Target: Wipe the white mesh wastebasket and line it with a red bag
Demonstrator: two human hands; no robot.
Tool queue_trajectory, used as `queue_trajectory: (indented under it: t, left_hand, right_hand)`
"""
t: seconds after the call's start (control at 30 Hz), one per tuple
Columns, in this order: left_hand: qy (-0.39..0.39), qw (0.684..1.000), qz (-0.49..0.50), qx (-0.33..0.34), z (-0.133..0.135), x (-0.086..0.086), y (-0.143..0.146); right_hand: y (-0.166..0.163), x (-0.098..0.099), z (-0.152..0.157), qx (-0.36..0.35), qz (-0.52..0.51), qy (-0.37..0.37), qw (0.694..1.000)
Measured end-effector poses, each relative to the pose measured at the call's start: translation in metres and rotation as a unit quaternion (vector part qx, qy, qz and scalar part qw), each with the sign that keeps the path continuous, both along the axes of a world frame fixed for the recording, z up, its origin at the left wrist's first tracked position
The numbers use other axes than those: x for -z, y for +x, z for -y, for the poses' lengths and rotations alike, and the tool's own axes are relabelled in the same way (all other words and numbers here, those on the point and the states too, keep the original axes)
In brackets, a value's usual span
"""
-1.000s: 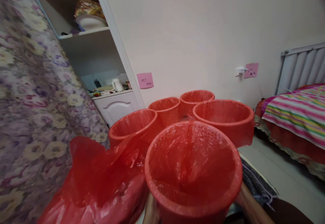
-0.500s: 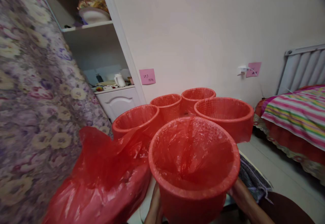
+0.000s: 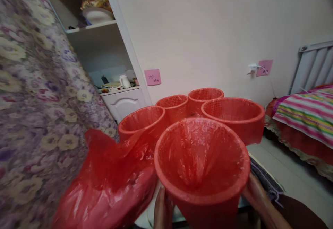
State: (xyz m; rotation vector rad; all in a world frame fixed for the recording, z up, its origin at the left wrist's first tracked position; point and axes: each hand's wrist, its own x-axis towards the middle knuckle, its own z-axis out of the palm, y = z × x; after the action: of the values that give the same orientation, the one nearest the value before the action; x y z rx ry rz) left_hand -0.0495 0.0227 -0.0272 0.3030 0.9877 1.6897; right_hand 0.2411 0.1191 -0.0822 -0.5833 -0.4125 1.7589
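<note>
Hands held the near bin [image 3: 203, 173] between them, left hand [image 3: 162, 210] pressed on its left side, right hand [image 3: 256, 196] on its right side. The bin stood upright, mouth up, a bag [image 3: 200, 156] lining it, right in front of four far bins [image 3: 205, 106].

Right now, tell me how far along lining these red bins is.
Done: the near bin, held by the left hand and right hand, has a red liner over its rim, and so does the left bin. Left: three mesh bins behind look unlined. More loose red bags lie at left.
</note>
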Motion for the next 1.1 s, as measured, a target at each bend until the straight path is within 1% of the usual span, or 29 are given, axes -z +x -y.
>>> queue_trajectory:
  t: [0.07, 0.2, 0.27, 0.33, 0.43, 0.53, 0.63, 0.73, 0.8, 0.93, 1.03, 1.1]
  left_hand:
    - [0.02, 1.0, -0.002, 0.017, -0.001, -0.004, -0.004]
    - [0.047, 0.997, 0.01, 0.06, -0.001, -0.014, -0.005]
    - [0.059, 0.995, 0.018, 0.074, 0.001, -0.015, -0.003]
    - [0.06, 0.995, 0.029, 0.074, 0.002, -0.012, -0.003]
    - [0.046, 0.996, 0.05, 0.06, 0.003, -0.001, -0.006]
    - [0.034, 0.995, 0.075, 0.05, 0.003, 0.009, -0.01]
    - [0.026, 0.993, 0.1, 0.057, 0.004, 0.011, -0.01]
    - [0.031, 0.99, 0.115, 0.077, 0.009, 0.009, -0.006]
    - [0.039, 0.988, 0.118, 0.089, 0.012, 0.007, -0.002]
    - [0.048, 0.988, 0.114, 0.092, 0.016, 0.01, 0.002]
    - [0.043, 0.989, 0.114, 0.085, 0.017, 0.018, -0.001]
    - [0.034, 0.989, 0.115, 0.083, 0.016, 0.024, -0.005]
  right_hand:
    - [0.003, -0.001, 0.006, -0.03, -0.002, 0.008, 1.0]
    - [0.0, -0.002, 0.011, -0.042, -0.021, 0.011, 0.999]
    - [-0.004, 0.001, 0.01, -0.041, -0.022, 0.006, 0.999]
    - [-0.007, 0.007, 0.006, -0.02, -0.012, 0.009, 1.0]
    - [-0.01, 0.016, 0.001, 0.012, -0.005, 0.006, 1.0]
    - [-0.009, 0.018, 0.002, 0.009, -0.019, -0.013, 1.0]
    - [-0.009, 0.012, 0.017, -0.032, -0.044, -0.03, 0.998]
    - [-0.012, 0.007, 0.041, -0.091, -0.072, -0.037, 0.993]
    - [-0.015, 0.008, 0.058, -0.107, -0.065, -0.043, 0.991]
    - [-0.021, 0.016, 0.079, -0.094, -0.013, -0.065, 0.993]
    - [-0.02, 0.022, 0.08, -0.069, -0.013, -0.106, 0.992]
    - [-0.018, 0.024, 0.076, -0.061, -0.021, -0.112, 0.992]
